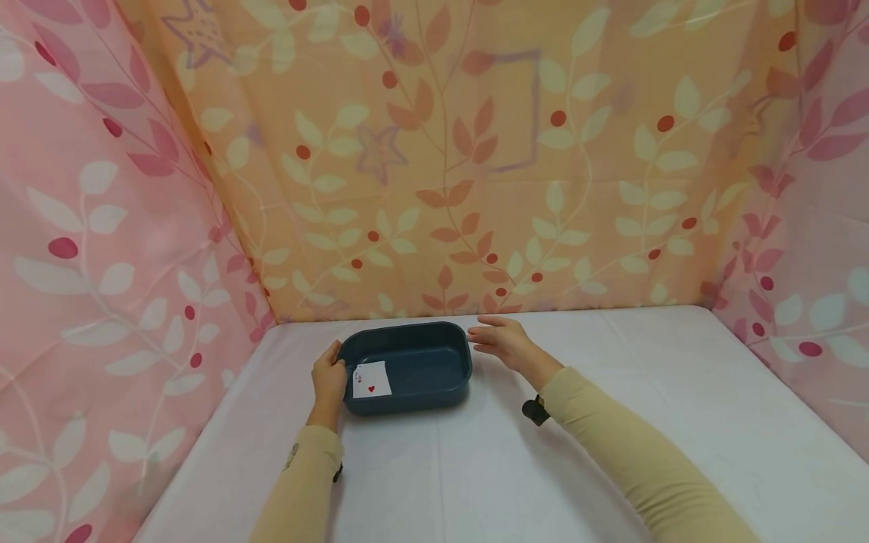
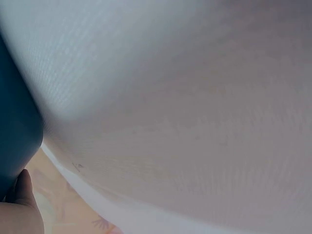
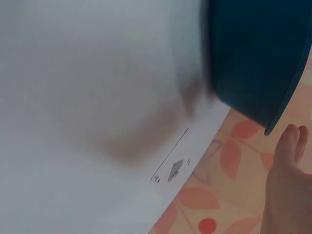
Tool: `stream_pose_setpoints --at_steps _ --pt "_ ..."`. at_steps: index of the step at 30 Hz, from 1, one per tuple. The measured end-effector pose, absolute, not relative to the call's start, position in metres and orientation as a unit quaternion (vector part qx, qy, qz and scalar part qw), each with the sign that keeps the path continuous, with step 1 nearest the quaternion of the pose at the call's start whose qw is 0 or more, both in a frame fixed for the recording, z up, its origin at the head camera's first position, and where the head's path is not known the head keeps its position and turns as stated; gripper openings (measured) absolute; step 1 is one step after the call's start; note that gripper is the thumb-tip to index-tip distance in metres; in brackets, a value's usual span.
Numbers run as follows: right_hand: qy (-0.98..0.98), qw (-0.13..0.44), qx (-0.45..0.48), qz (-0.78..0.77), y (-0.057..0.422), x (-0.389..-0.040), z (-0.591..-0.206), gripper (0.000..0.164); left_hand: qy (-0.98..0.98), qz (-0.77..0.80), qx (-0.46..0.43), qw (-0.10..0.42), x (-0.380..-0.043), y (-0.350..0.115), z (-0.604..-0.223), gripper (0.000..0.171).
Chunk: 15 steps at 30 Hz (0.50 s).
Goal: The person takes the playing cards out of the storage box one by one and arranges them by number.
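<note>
Holding the left end of a dark blue, smooth box [image 1: 414, 401] with round corners and an open top, the left hand [image 1: 330, 375] has its fingers clamped on the side. The right hand [image 1: 505, 343] is just beside the other end, its straight fingers a little apart. One thin, white playing card [image 1: 375, 377] with a red heart lies flat inside the box, at the left, above a smooth white cloth [image 1: 475, 467]

Looks more like a curtained-off booth [image 1: 597, 173] than any regular room tbh: orange leaf-print fabric [image 1: 434, 173] hangs across the back, pink leafy drapes [image 1: 102, 219] close in both sides, and a white-covered table [image 1: 407, 483] fills the space between, can't tell what sort of building it's in
</note>
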State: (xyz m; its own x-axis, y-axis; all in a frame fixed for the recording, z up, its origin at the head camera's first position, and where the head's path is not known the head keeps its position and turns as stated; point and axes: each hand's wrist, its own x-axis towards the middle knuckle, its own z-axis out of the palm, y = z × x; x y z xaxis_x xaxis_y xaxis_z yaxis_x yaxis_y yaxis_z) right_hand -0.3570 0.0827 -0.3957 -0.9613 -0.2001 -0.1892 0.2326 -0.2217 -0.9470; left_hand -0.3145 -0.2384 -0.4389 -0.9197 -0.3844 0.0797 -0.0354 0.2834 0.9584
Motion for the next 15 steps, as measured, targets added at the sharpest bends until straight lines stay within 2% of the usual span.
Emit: stream_pose_setpoints --at_steps 8,15 --pt "0.590 0.167 -0.032 -0.789 0.057 -0.350 -0.394 0.051 -0.790 -0.580 0.132 0.149 -0.317 -0.240 -0.441 0.050" --pt "0.581 0.183 -0.037 -0.792 0.031 -0.342 -0.401 0.050 -0.790 -0.582 0.131 0.146 -0.315 -0.238 -0.439 0.049"
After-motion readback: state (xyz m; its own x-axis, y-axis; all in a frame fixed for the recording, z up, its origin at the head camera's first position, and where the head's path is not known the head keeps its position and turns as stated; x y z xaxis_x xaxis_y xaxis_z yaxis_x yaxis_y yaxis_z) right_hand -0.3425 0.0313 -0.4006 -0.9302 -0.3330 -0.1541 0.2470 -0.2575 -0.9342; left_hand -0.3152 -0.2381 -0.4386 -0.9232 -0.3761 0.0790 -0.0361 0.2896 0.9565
